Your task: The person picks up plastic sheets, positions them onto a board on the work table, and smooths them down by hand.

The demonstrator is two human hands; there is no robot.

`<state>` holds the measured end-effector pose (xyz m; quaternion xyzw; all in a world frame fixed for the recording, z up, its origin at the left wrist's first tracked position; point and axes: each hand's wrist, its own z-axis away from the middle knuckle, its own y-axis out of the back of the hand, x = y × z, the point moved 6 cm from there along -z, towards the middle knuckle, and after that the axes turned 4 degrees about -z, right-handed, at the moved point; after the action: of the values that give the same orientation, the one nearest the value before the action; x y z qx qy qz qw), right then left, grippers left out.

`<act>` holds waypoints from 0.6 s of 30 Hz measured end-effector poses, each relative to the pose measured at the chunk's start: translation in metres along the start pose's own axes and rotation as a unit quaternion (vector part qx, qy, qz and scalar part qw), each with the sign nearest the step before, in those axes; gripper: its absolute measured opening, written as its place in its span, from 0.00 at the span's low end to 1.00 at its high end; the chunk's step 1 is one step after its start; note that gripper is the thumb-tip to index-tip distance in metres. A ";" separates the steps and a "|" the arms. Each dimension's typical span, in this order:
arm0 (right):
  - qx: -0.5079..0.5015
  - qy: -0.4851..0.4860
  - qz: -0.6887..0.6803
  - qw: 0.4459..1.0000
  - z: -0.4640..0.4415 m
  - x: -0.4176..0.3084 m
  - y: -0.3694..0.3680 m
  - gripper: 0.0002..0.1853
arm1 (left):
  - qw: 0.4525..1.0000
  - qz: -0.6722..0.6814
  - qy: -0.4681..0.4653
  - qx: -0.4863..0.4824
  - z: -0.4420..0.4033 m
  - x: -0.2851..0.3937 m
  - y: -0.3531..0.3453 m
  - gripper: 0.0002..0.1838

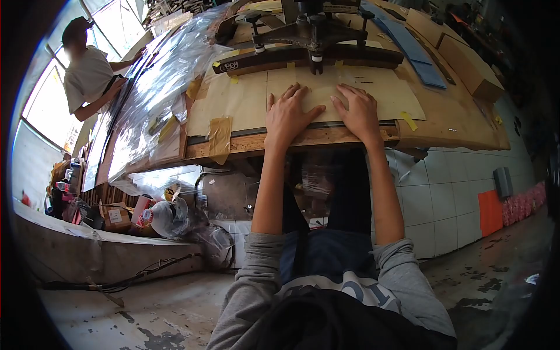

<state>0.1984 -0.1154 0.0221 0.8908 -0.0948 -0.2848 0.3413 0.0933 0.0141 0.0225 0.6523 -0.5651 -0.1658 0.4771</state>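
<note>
My left hand [289,114] rests on a pale tan sheet [233,105], its fingers spread and pointing away from me. Beside it, my right hand [359,112] lies on the same sheet with fingers stretched out, thumbs a short way apart. Neither hand grips anything. Just past my fingertips, a dark metal press frame [312,38] with screw bolts stands over a long dark bar [262,61]. Brown tape [220,140] hangs over the wooden front edge [245,144], left of my hands. A bit of yellow tape [408,121] sticks near the sheet's right corner.
Clear plastic film [157,99] covers the left side of the table. At far left a person [90,76] stands with hands at its edge. Blue strips [408,46] and a cardboard box [469,67] lie at right. A plastic jug [166,216] sits below left.
</note>
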 end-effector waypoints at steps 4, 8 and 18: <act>0.014 -0.005 -0.027 1.000 -0.001 0.003 0.001 0.19 | 1.000 -0.003 0.001 0.018 -0.001 -0.002 0.001 0.25; 0.058 0.009 -0.048 0.997 -0.002 0.003 0.006 0.18 | 1.000 0.004 0.013 0.024 -0.004 -0.001 0.006 0.15; 0.072 -0.013 -0.065 0.995 -0.003 0.003 0.012 0.17 | 0.989 0.042 0.049 0.136 0.001 0.002 0.021 0.09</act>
<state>0.2032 -0.1234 0.0302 0.9136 -0.0617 -0.3101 0.2558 0.0810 0.0140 0.0398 0.6941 -0.5852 -0.0356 0.4178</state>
